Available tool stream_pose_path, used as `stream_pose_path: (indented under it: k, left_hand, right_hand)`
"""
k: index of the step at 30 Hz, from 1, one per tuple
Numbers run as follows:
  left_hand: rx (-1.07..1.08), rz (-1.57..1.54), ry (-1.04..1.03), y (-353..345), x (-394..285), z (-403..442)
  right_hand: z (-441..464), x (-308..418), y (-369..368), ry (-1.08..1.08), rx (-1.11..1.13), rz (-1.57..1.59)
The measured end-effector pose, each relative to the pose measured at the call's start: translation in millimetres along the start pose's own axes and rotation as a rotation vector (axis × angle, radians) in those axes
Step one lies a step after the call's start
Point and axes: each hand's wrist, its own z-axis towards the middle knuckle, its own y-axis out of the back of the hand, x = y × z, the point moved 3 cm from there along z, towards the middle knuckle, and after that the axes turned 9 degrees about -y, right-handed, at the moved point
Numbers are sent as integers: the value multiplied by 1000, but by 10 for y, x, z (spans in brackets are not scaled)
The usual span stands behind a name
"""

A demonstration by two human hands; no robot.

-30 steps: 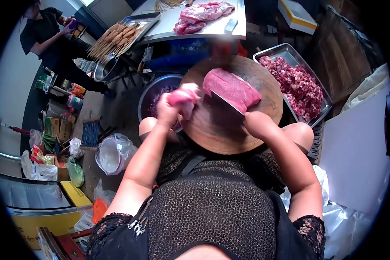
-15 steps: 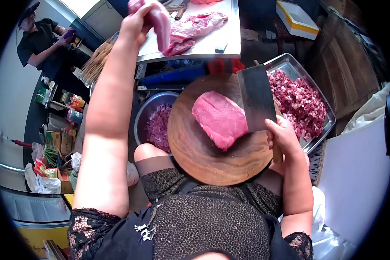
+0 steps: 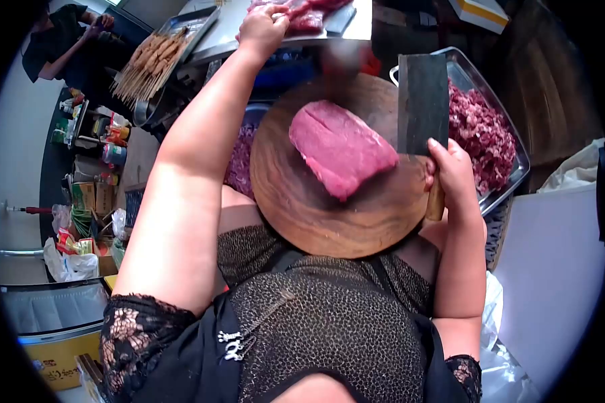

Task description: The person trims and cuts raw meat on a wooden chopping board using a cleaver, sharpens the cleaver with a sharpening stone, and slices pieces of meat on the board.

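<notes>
My left hand (image 3: pixel 265 28) reaches to the white table at the top of the view, its fingers closed on raw meat (image 3: pixel 309 20) lying there; the frame's top edge cuts off part of that meat. My right hand (image 3: pixel 452 171) grips a cleaver (image 3: pixel 423 101) by its wooden handle, with the broad blade upright over the right rim of the round wooden chopping block (image 3: pixel 336 232). On the block lies a thick slab of pink raw meat (image 3: pixel 339 148), apart from both hands.
Right of the block, a metal tray (image 3: pixel 523 158) holds chopped meat (image 3: pixel 484 138). More chopped meat (image 3: pixel 243 158) sits in a bowl at left, partly behind my arm. Skewers (image 3: pixel 151 64) lie on a tray at upper left, near a standing person (image 3: pixel 60 40).
My left hand has come down and right, from holding a meat strip in the air to meat on the table. The cleaver is turned more upright. The whole view has shifted.
</notes>
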Motion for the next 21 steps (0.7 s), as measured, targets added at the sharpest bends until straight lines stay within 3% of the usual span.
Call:
stream_pose_path:
  k: [1, 2, 4, 5, 7, 9, 11, 12, 13, 15, 16, 19, 21]
  left_hand:
    - [11, 79, -87, 44, -118, -157]
    - [32, -164, -181, -154, 32, -349]
    - [291, -283, 241, -491, 139, -937]
    - [494, -181, 392, -589, 149, -1182]
    - [262, 9, 348, -764, 189, -1713]
    - [24, -16, 220, -557, -232, -2104]
    - [-46, -172, 158, -549, -549, -2490]
    - [52, -276, 180, -607, -680, -2656]
    - [59, -137, -31, -578, -870, -2730]
    - [175, -2, -143, -493, -1162, -2839]
    - [132, 74, -270, -454, -1235, -2849]
    - [222, 105, -386, -530, -1218, -2861]
    - [161, 81, -409, -587, -1185, -2833]
  right_hand:
    - [-35, 11, 6, 6, -10, 22]
    - [-65, 5, 10, -5, -12, 52]
    - [-109, -5, 34, 0, -22, 62]
    - [-128, -21, 44, 2, -30, 71]
    - [-132, -59, 81, 5, -51, 64]
    - [-143, -91, 108, 5, -58, 59]
    - [-130, -154, 147, -3, -60, 45]
    - [-125, -163, 145, -3, -60, 38]
    - [-133, -173, 145, -7, -59, 27]
    - [-140, -169, 97, 9, -53, 21]
    - [-157, -177, 58, 9, -44, 21]
    - [-104, -227, 4, -1, -23, 4]
    - [-64, -291, -10, -13, -3, -30]
